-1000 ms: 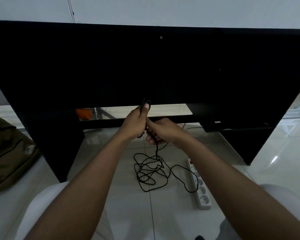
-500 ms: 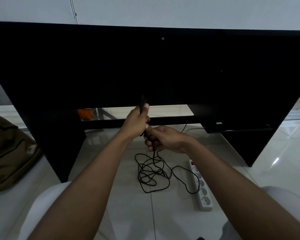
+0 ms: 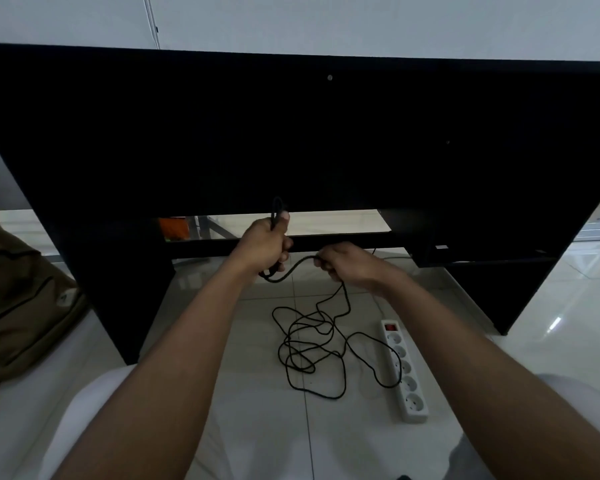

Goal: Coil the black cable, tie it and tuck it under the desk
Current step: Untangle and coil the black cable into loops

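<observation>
Gripping one black cable (image 3: 293, 268) at frame centre: my left hand (image 3: 262, 247) clenches its loops, my right hand (image 3: 347, 265) pinches one strand; one five-socket power strip (image 3: 406, 372) lies lower right.

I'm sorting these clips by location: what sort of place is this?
Probably a room in a home or small office, seen from low down: a black desk against a white wall, glossy white floor tiles, and a power strip beside the loose black cable.

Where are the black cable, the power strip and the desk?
black cable (image 3: 293, 269), head view, raised stretch above the floor tangle
power strip (image 3: 405, 370), head view, middle of its white body
desk (image 3: 291, 140), head view, dark panel
</observation>
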Motion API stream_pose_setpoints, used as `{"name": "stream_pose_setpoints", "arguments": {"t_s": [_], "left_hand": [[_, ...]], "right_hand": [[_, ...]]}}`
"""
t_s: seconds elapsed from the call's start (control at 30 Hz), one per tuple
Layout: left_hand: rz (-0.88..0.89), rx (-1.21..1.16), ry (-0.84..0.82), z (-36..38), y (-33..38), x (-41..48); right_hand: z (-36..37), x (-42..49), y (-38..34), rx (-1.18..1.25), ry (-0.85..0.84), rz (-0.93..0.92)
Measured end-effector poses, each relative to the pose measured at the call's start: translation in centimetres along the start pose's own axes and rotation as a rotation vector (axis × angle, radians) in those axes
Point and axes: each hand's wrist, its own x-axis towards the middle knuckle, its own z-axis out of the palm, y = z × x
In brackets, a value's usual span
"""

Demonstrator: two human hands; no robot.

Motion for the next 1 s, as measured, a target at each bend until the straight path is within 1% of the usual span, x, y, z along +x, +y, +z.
{"name": "stream_pose_setpoints", "arguments": {"t_s": [0.07,0.1,0.17,0.2,0.23,0.3,0.37,0.47,0.5,0.57,0.63,0.67,0.7,0.73,0.87,0.93,1.0], "left_hand": [[0.03,0.203,-0.036,0.4,0.1,-0.3],[0.036,0.249,-0.085,0.7,0.0,-0.5],[0.004,0.226,-0.2,1.3,-0.1,-0.9],[-0.017,0.214,-0.227,1.5,-0.1,-1.0],[-0.029,0.223,-0.23,1.6,-0.1,-1.1],[-0.037,0.254,-0.227,1.7,-0.3,-0.7],[-0.02,0.328,-0.24,1.3,-0.4,-0.3],[0.073,0.484,-0.193,0.7,0.0,0.0],[0.12,0.532,-0.141,0.5,0.1,0.2],[0.209,0.614,0.034,0.3,0.1,0.6],[0.249,0.579,0.225,-0.1,0.0,1.0],[0.252,0.529,0.279,-0.3,-0.1,1.2],[0.242,0.481,0.297,-0.4,-0.3,1.2],[0.227,0.435,0.288,-0.4,-0.4,1.2],[0.106,0.283,0.143,0.4,-0.1,0.2],[0.075,0.221,0.079,0.8,0.2,-0.2],[0.068,0.209,0.02,1.3,0.3,-0.4]], "right_hand": [[0.0,-0.3,-0.9,0.019,-0.018,-0.044],[-0.1,-0.5,-1.4,0.023,-0.021,-0.054],[-0.2,-0.8,-1.7,0.028,-0.011,-0.074],[-0.2,-0.7,-1.6,0.052,0.011,-0.078],[-0.2,-0.6,-1.4,0.1,0.044,-0.07],[-0.3,-0.4,-1.2,0.288,0.112,-0.021],[-0.5,-0.3,-1.3,0.473,0.117,0.017],[-0.9,-0.5,-1.6,0.573,0.08,0.027],[-1.0,-0.5,-1.6,0.554,0.081,0.022],[-1.0,-0.5,-1.6,0.494,0.113,0.006],[-1.1,-0.5,-1.7,0.497,0.144,0.001],[-1.1,-0.6,-1.7,0.525,0.146,0.002],[-1.0,-0.7,-1.8,0.563,0.134,-0.003],[-0.9,-0.8,-1.9,0.61,0.113,-0.016],[0.1,-1.0,-2.6,0.797,0.075,-0.062],[0.6,-1.1,-2.9,0.849,0.073,-0.06],[1.1,-1.2,-3.0,0.866,0.055,-0.055]]}}
